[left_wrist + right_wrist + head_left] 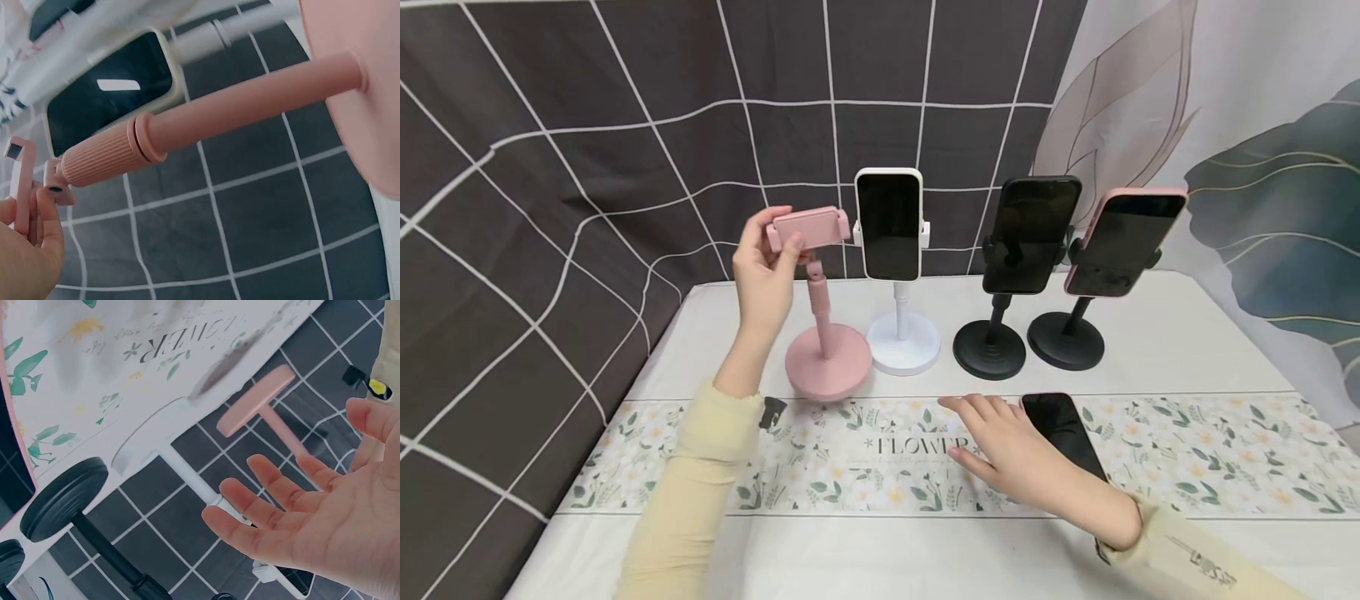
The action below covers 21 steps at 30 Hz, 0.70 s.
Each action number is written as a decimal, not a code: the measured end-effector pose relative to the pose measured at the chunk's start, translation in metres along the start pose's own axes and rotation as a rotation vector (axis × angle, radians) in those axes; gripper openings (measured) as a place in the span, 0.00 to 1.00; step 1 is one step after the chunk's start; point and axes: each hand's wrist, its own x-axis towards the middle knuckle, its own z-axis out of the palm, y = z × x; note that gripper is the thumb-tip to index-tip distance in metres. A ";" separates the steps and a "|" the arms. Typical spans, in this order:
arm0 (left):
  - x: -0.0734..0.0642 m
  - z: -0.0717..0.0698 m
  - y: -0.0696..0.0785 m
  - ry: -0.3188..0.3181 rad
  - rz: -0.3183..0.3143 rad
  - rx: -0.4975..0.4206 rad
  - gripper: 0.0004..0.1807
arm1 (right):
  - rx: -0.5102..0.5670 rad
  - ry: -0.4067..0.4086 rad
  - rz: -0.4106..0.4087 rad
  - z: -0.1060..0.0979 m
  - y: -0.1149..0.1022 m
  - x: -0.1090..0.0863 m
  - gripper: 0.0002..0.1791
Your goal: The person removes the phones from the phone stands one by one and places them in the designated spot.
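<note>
My left hand [765, 271] pinches the clamp head [808, 228] of a pink phone stand [827, 367], thumb in front and fingers behind. The left wrist view shows the stand's ribbed collar [103, 153] and post, with the fingers on the head at the left edge. No phone sits in this clamp. My right hand [1000, 442] hovers over the table, fingers extended and holding nothing. Close beside it a dark phone [1063, 429] lies flat, partly hidden by the wrist. In the right wrist view the right palm [350, 531] shows with spread fingers.
A white stand [904, 346] holds a white-cased phone [889, 225] right of the pink one. Two black stands [989, 350] further right hold a black phone [1032, 237] and a pink-cased phone [1123, 242]. Behind hangs a dark grid-patterned cloth [790, 67].
</note>
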 end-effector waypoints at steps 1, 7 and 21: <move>0.003 -0.001 -0.003 0.010 -0.001 0.007 0.16 | 0.002 -0.004 0.002 0.000 0.000 0.000 0.28; 0.012 -0.003 -0.031 -0.008 -0.020 0.018 0.16 | 0.006 -0.011 0.011 0.000 -0.001 -0.003 0.27; 0.022 -0.014 -0.061 -0.043 -0.067 0.047 0.16 | 0.015 -0.011 -0.007 -0.010 -0.001 -0.006 0.27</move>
